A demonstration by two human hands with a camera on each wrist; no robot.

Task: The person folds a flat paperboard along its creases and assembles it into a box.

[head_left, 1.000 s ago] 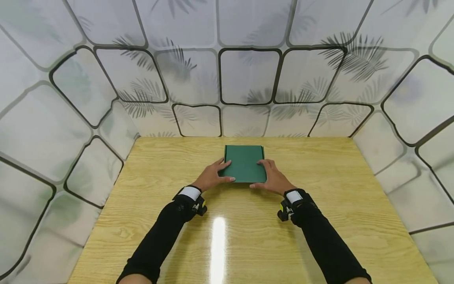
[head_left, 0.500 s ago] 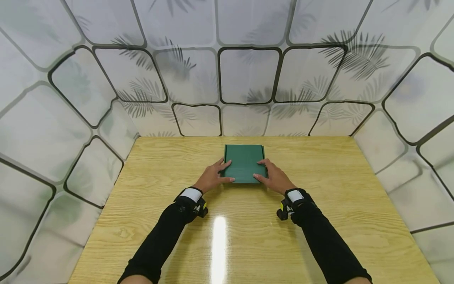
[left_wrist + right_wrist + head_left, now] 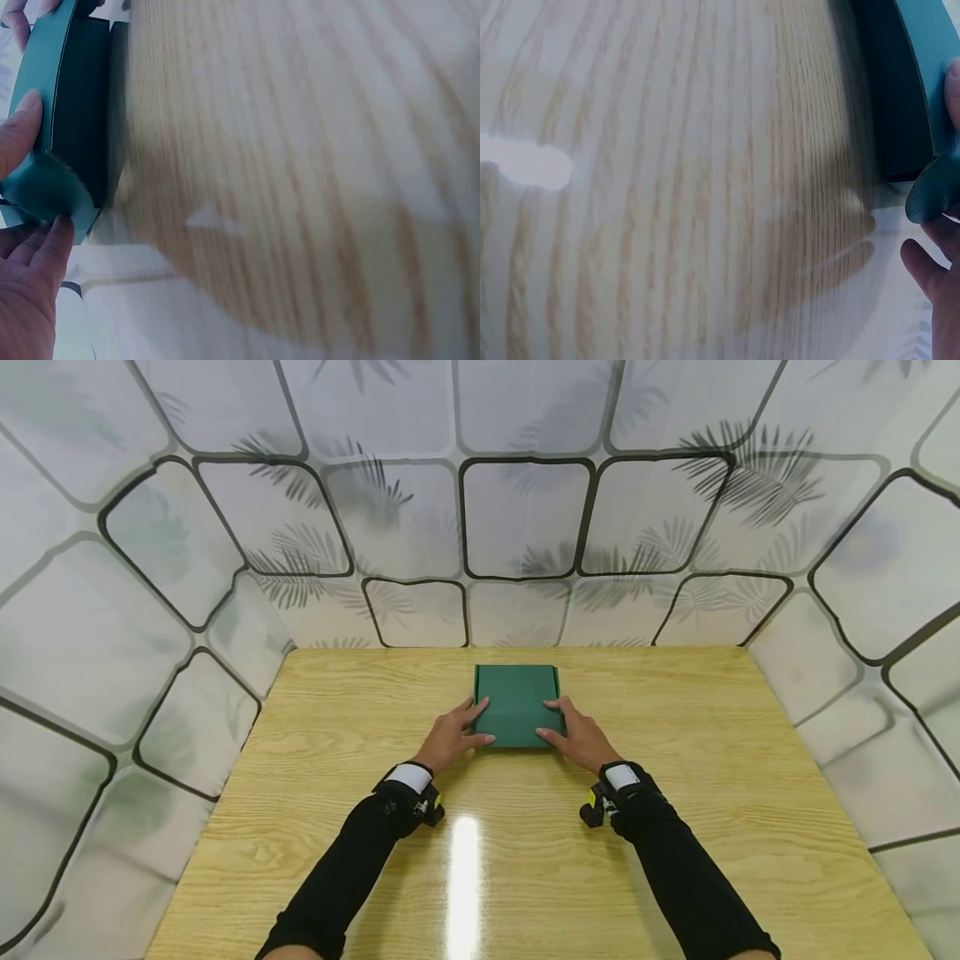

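A green cardboard box (image 3: 517,706), flat and nearly square, lies on the table toward its far edge. My left hand (image 3: 452,733) grips the left side, thumb on the top near the front corner and fingers along the side wall. At the right side my right hand (image 3: 581,735) grips it likewise, its thumb on the top by the front right corner. In the left wrist view the box's front wall (image 3: 81,105) faces the camera, with the left thumb (image 3: 22,124) on the lid. A rounded cardboard flap (image 3: 932,191) sticks out at the corner in the right wrist view.
The wood-grain table (image 3: 360,693) carries a bright light reflection (image 3: 463,877) in front of the box. A pale curtain (image 3: 525,518) with dark outlines and leaf prints surrounds the table's back and sides. Wrist cameras (image 3: 429,806) sit on both black-sleeved arms.
My right thumb has moved from in front of the box's front edge up onto its top. The left hand keeps its hold, and the box stays in place.
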